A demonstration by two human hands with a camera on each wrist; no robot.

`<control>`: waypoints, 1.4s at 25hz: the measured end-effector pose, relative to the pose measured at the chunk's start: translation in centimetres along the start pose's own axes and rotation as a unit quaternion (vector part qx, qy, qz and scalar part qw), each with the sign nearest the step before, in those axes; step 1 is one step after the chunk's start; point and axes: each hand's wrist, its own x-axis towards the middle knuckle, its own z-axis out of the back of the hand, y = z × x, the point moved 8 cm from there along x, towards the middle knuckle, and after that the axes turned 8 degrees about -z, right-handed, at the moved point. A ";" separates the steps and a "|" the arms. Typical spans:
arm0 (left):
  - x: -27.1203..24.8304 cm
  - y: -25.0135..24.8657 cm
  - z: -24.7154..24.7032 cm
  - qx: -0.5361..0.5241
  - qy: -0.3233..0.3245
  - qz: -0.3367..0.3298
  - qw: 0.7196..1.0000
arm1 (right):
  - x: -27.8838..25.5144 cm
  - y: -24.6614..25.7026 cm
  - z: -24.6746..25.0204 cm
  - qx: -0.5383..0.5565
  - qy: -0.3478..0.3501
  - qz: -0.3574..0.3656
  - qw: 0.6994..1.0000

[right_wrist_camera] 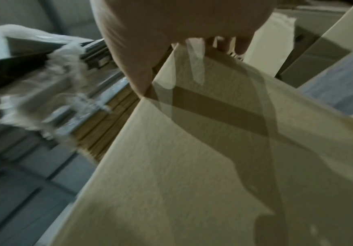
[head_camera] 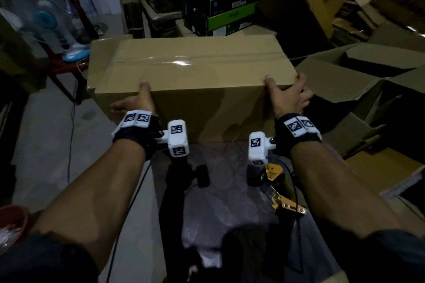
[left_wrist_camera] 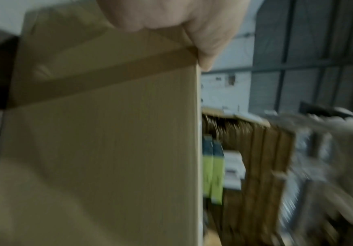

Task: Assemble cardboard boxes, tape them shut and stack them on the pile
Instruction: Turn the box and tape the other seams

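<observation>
While both hands clasp its near corners, left hand (head_camera: 135,102), right hand (head_camera: 287,96), taped box (head_camera: 190,69), open cartons (head_camera: 358,71) close right

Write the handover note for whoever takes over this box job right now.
Left hand: grips the left end of the taped box, thumb on the top edge.
Right hand: grips the right end the same way.
The box sits closed in front of the person, clear tape along its top seam.
Tape dispenser lies near the right forearm.
Done: this box assembled and taped.
Left: stack it on the pile; open boxes at the right remain untaped.
</observation>
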 end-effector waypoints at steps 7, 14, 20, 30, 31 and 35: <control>-5.4 0.8 -5.5 -0.119 0.098 -0.012 0.988 | -10.1 -0.9 -1.1 0.048 0.000 0.058 0.997; -6.8 3.2 -4.4 -0.138 0.136 -0.051 0.980 | -15.4 -2.0 -1.3 0.064 0.053 0.103 0.991; -6.6 3.7 -2.4 -0.119 0.177 -0.081 0.974 | -7.7 4.2 -0.5 -0.080 0.089 0.144 0.982; -4.2 3.5 -0.2 -0.121 0.250 -0.088 0.957 | -7.0 2.4 -0.4 -0.265 0.082 0.134 0.951; -4.1 3.2 -0.2 -0.119 0.251 -0.101 0.955 | -7.5 1.9 0.3 -0.265 0.071 0.126 0.953; -0.1 2.0 -4.1 -0.033 0.287 -0.185 0.939 | -9.6 0.0 2.7 -0.269 0.032 0.114 0.956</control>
